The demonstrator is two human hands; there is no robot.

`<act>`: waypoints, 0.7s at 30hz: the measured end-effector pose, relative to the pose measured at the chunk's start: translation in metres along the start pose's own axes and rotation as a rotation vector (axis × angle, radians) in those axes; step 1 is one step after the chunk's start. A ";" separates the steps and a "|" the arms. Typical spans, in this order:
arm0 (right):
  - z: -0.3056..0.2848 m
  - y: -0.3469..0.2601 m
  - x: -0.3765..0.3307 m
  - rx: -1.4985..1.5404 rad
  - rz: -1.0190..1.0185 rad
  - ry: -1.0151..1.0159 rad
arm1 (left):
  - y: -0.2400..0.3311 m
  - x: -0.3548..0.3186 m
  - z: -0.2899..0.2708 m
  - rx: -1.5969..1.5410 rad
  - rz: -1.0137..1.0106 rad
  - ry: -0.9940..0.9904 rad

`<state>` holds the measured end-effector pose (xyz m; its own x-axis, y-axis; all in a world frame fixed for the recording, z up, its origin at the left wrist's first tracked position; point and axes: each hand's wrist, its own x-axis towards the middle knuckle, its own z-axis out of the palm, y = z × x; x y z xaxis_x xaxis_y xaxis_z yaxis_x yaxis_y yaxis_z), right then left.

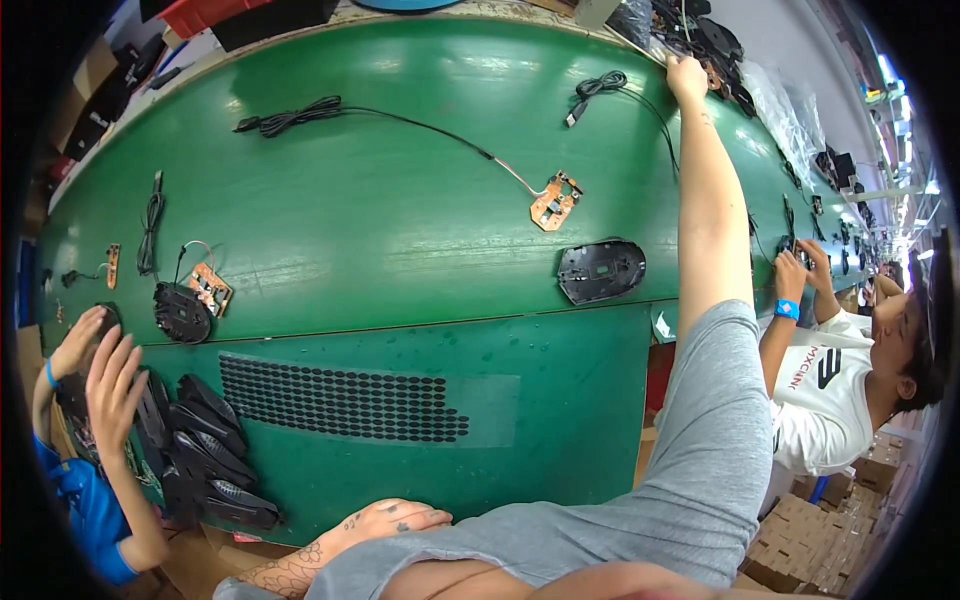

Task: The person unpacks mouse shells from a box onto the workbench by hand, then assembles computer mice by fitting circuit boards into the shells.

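Head view: a bare right hand (686, 80) reaches jumbled black plastic parts (715, 42) at the far edge of the green counter (400, 220); neither its grip nor the resting left hand's (400, 518) can be told. A careless forearm (712, 210) sweep could snag the coiled black cable (603, 84).

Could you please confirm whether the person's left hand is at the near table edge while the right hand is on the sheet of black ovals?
Not quite: the head view shows the right hand at the far side by black parts, not on the sheet.

Green table (400, 230), probably ceiling lights (886, 69)
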<state>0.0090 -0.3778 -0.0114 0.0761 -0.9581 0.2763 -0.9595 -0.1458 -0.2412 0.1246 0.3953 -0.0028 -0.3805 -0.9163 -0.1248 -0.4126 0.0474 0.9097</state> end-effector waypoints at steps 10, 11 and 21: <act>-0.033 0.041 -0.007 -0.049 0.036 0.036 | -0.002 0.006 0.000 0.063 0.044 0.056; -0.034 0.037 -0.001 -0.054 0.040 0.040 | -0.002 0.006 0.000 0.069 0.049 0.062; -0.042 0.023 -0.014 -0.099 0.092 0.060 | -0.013 -0.003 0.009 0.065 0.061 0.050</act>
<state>-0.0256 -0.3576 0.0178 -0.0269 -0.9495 0.3127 -0.9840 -0.0300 -0.1755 0.1232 0.4008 -0.0176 -0.3652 -0.9296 -0.0489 -0.4437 0.1276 0.8870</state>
